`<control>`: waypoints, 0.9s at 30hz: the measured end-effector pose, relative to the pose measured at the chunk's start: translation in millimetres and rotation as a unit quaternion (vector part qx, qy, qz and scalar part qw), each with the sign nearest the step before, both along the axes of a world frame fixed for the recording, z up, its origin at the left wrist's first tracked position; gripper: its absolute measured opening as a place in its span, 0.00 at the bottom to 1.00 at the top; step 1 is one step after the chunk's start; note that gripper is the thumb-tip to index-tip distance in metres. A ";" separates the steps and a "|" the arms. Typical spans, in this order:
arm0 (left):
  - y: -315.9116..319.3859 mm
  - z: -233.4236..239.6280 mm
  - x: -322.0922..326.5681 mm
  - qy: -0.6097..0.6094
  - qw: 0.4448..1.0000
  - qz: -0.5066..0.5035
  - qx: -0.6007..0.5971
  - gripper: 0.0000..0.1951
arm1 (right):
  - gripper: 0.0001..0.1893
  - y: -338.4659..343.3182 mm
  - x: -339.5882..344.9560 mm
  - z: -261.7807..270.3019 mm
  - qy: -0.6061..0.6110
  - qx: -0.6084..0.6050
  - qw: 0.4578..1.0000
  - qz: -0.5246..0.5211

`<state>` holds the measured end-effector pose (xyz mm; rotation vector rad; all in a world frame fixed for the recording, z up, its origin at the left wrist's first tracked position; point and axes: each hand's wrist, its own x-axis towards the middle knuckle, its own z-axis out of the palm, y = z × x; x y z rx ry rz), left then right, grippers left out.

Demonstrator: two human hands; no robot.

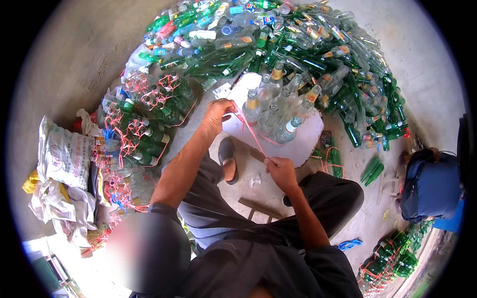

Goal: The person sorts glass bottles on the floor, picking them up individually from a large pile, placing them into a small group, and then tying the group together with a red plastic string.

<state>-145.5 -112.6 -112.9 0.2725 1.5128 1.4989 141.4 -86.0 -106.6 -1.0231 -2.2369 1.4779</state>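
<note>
A group of clear glass bottles [273,116] stands upright on a white board [238,132] in front of me. Pink plastic twine [255,137] runs stretched between my two hands, and part of it passes low around the near bottles. My left hand [220,113] grips the twine at the board's left edge, beside a bottle with an orange label. At the board's near edge, my right hand [280,169] is closed on the lower stretch of the twine.
A large heap of green and clear bottles [305,44] lies beyond the board. Bottles bundled with pink twine [141,126] stand at left, near a white woven sack [67,156]. Two green bottles [372,170] lie on the floor at right, where another person in dark blue [434,186] is.
</note>
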 end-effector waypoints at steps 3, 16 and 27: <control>7.5 2.2 1.6 -0.040 0.999 0.013 -0.005 0.09 | 0.12 3.7 -11.4 -10.4 0.027 -0.070 0.997 -0.018; 19.6 34.6 9.6 -0.113 0.976 0.024 0.183 0.07 | 0.11 5.0 -109.0 -7.9 0.140 -0.480 0.860 -0.103; 20.2 53.4 15.0 0.107 0.973 -0.071 0.189 0.13 | 0.10 8.9 -124.5 -3.4 0.216 -0.479 0.845 -0.104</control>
